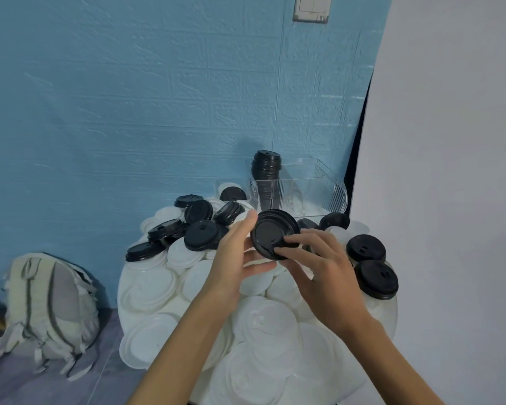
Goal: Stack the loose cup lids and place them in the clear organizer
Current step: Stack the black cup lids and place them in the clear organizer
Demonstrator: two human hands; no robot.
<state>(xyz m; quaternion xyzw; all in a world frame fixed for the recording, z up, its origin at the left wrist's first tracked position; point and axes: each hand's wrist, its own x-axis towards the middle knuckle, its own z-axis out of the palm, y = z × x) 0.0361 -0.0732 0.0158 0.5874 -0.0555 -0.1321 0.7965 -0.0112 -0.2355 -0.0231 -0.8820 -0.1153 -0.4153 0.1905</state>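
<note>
Black lids (pixel 201 235) are smooth, slightly glossy plastic; white lids (pixel 149 287) matt plastic. The organizer (pixel 319 194) is clear ribbed plastic, the backpack (pixel 50 311) cloth, the blue wall (pixel 129 112) rough.

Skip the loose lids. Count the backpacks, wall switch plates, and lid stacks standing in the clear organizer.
Backpacks: 1
Wall switch plates: 1
Black lid stacks in the clear organizer: 1
Total: 3

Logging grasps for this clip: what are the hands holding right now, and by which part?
Both hands hold a black cup lid, apparently a short stack, by its rim: the left hand at the left edge, the right hand's fingertips on the lower right edge.
</note>
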